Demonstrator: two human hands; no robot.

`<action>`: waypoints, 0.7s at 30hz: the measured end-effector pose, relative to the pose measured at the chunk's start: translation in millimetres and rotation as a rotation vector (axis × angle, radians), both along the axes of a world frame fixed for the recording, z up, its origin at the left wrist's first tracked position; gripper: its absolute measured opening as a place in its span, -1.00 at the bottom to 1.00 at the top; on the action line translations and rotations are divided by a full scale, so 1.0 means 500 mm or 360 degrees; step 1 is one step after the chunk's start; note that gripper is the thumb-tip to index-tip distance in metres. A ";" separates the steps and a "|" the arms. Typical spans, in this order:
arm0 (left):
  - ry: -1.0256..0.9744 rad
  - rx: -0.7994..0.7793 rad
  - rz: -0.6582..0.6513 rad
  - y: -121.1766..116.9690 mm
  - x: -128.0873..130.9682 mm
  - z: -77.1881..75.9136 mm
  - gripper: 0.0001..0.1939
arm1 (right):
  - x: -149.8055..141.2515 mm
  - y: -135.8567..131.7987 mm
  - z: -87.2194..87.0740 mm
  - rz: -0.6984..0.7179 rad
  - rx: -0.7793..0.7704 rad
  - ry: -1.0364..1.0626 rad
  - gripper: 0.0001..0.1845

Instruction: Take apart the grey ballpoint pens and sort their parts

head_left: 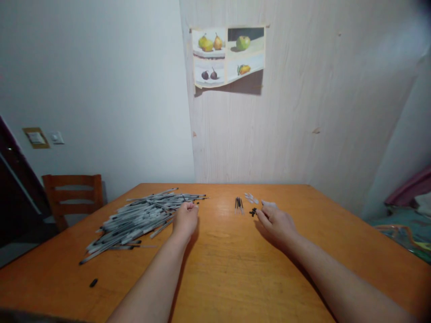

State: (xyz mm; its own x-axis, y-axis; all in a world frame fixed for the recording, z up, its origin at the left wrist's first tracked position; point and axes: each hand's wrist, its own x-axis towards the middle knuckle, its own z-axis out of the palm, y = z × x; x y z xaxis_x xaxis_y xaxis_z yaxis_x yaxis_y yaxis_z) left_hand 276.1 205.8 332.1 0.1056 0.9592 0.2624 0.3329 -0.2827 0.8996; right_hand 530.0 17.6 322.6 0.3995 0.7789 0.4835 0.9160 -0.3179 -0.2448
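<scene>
My left hand (186,220) is closed at the right edge of a heap of pens (138,220), grey-white barrels with dark ends. A thin dark tip rises just above its fingers; what it belongs to is hidden. My right hand (278,222) is low over the table, thumb and fingers apart, beside a small cluster of black pieces (252,212) that look like pen caps. Behind these pieces are several short, clear-whitish pieces (251,198). A short row of slim dark-and-clear pen parts (239,205) lies between the hands. Something whitish shows behind my right fingers.
The wooden table (215,278) carries everything. A lone black piece (93,283) lies near its front left. A wooden chair (74,195) stands beyond the left edge. Fruit pictures (229,56) hang on the wall behind. Fabric and bags (404,224) are at the right.
</scene>
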 end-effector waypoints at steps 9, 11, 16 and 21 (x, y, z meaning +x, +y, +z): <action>0.1084 0.0211 0.0299 0.086 -0.162 0.055 -0.81 | 0.003 0.000 -0.004 0.0014 0.0000 0.0008 -0.55; 0.1183 0.0203 0.0347 0.104 -0.195 0.066 -0.79 | 0.003 -0.001 -0.004 0.0004 -0.0008 0.0018 -0.56; 0.1396 0.0294 0.0365 0.150 -0.265 0.075 -0.79 | 0.002 -0.001 -0.004 0.0022 -0.0018 0.0019 -0.58; 0.1527 0.0304 0.0306 0.168 -0.291 0.073 -0.80 | 0.000 0.002 -0.007 0.0040 -0.0049 -0.0003 -0.56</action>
